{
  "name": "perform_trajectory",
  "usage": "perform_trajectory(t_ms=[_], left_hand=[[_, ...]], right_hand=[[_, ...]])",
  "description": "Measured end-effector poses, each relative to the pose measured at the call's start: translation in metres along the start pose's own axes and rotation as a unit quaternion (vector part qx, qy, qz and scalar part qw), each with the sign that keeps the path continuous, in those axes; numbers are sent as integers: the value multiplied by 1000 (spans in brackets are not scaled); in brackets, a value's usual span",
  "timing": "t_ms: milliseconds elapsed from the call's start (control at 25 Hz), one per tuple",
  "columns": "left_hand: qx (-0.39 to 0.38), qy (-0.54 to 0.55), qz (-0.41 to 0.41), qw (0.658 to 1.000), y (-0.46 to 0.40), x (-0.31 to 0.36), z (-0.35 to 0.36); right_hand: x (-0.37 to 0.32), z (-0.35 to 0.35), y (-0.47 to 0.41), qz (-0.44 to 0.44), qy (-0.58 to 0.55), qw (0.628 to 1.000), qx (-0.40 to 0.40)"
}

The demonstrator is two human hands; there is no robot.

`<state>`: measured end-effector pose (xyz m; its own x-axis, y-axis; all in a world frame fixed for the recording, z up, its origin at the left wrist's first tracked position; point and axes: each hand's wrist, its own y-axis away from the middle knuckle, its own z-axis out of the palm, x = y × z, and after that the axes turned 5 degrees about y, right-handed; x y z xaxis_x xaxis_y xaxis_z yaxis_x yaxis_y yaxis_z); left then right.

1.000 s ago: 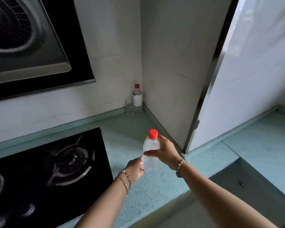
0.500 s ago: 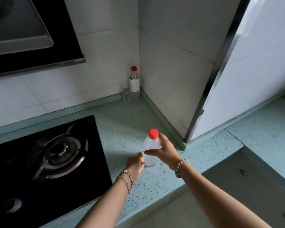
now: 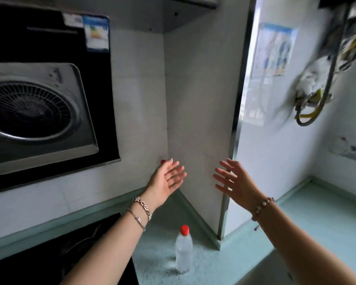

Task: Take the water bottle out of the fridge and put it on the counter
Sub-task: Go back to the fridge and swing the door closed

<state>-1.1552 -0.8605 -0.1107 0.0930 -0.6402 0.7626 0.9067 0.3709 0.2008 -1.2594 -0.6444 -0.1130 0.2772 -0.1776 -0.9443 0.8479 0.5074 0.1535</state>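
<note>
The clear water bottle (image 3: 184,251) with a red cap stands upright on the pale green speckled counter (image 3: 210,266), free of both hands. My left hand (image 3: 167,181) is raised well above it, palm turned inward, fingers spread. My right hand (image 3: 233,183) is lifted to the same height to the right, fingers apart and empty. The two palms face each other in front of the tiled wall corner. No fridge is in view.
A black gas hob (image 3: 74,249) lies at the lower left beside the bottle. A range hood (image 3: 35,112) hangs on the left wall. Behind my left hand the red cap of a second bottle (image 3: 163,161) peeks out. Hoses and pipes (image 3: 317,93) hang at upper right.
Both hands have let go of the water bottle and risen up, fingers spread. The bottle stays standing on the counter. The view has tilted upward.
</note>
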Motion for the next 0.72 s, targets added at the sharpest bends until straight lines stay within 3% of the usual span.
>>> perform_trajectory(t_ms=[120, 280, 520, 720], left_hand=[[-104, -18, 11, 994, 45, 43, 58], [-179, -60, 16, 982, 84, 50, 98], [-260, -101, -29, 960, 93, 14, 140], [-357, -87, -126, 922, 108, -61, 202]], right_hand=[[-64, -5, 38, -46, -14, 999, 4], [-101, -19, 83, -89, -14, 996, 8], [-109, -58, 137, -128, -12, 990, 57], [-106, -121, 236, -168, -6, 971, 173]])
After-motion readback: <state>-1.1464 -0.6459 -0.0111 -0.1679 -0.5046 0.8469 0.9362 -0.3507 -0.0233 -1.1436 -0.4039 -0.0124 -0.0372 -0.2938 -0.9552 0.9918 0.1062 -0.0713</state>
